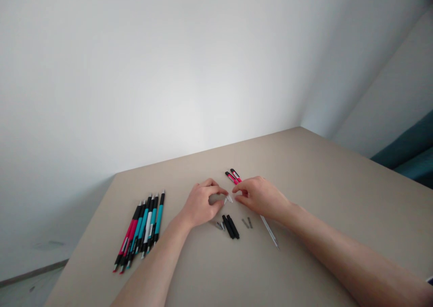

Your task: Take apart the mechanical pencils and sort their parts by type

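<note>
One small clear part (229, 199) is pinched between the pressed-together fingertips of the left hand (202, 202) and the right hand (260, 196), just above the table (321, 198). Long axis: judged to run across from hand to hand, slightly tilted; which end leads cannot be told at this size. Risk: the part is tiny and looks smooth, so with a loosened pinch it could be dropped and lost among the loose pieces. Just beneath the grip: two black sleeves (230, 226), grey springs (247, 223), a thin refill (269, 231). Just beyond the grip: two pink barrels (233, 176). Well left of the grip: a row of whole pens (142, 228).
</note>
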A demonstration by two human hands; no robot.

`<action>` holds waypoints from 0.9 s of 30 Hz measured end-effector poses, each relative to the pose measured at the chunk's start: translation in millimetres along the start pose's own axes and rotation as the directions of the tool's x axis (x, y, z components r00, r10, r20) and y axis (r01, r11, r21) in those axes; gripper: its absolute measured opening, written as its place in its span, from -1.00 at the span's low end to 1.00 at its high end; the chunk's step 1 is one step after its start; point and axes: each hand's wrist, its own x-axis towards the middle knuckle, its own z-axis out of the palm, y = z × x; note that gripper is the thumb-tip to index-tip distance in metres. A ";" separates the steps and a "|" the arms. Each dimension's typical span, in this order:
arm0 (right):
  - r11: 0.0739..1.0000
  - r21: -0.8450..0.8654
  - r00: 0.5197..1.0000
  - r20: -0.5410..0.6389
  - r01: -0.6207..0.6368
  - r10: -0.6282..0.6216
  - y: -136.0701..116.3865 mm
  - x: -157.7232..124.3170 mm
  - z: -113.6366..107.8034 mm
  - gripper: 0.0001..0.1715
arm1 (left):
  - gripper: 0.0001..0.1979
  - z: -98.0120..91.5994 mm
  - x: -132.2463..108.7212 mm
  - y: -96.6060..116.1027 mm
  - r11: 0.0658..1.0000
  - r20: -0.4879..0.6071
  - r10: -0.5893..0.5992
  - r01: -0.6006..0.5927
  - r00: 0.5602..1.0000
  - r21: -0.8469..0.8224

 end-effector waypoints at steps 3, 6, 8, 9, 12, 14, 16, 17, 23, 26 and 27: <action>0.999 0.030 0.999 -0.046 -0.028 0.029 2.7 0.3 -5.8 -0.76 | -0.78 -0.3 0.5 0.5 1.000 0.001 -0.002 0.002 1.000 -0.007; 0.998 0.051 0.995 -0.094 -0.042 0.047 6.1 1.0 -8.3 -0.78 | -0.79 -0.1 1.0 -0.2 1.000 0.002 0.001 -0.001 1.000 -0.015; 0.997 0.063 0.992 -0.117 -0.044 0.051 7.9 1.2 -7.5 -0.78 | -0.80 0.7 1.3 -0.8 1.000 -0.002 0.007 -0.007 1.000 -0.019; 0.997 0.069 0.991 -0.126 -0.044 0.052 8.4 1.2 -6.6 -0.78 | -0.81 1.4 1.3 -0.9 1.000 -0.008 0.009 -0.009 1.000 -0.019; 0.995 0.087 0.987 -0.148 -0.047 0.060 8.3 0.6 -4.7 -0.77 | -0.84 3.2 -0.3 0.5 0.999 -0.049 0.004 -0.005 0.999 -0.033; 0.993 0.106 0.983 -0.168 -0.054 0.072 7.5 0.1 -5.0 -0.74 | -0.84 0.9 -4.0 2.6 0.999 -0.109 -0.009 0.005 0.994 -0.041; 0.990 0.128 0.979 -0.187 -0.063 0.086 6.9 -0.2 -6.5 -0.70 | -0.81 -7.9 -10.8 3.9 0.999 -0.198 -0.032 0.031 0.980 -0.009; 0.989 0.136 0.977 -0.193 -0.065 0.091 6.6 -0.2 -7.4 -0.68 | -0.81 -15.2 -15.7 3.5 0.998 -0.253 -0.045 0.056 0.966 0.036; 0.984 0.171 0.969 -0.228 -0.054 0.093 4.3 -1.0 -7.8 -0.67 | -0.80 -83.2 -67.4 -24.7 0.857 -0.458 -0.277 0.433 0.845 0.280; 0.984 0.173 0.970 -0.234 -0.031 0.072 3.2 -1.9 -5.5 -0.65 | -0.71 -108.5 -98.9 -53.0 0.669 -0.571 -0.471 0.694 0.672 0.265; 0.984 0.174 0.970 -0.233 -0.030 0.071 3.1 -2.0 -5.1 -0.65 | -0.69 -113.3 -107.5 -62.4 0.595 -0.567 -0.560 0.769 0.605 0.233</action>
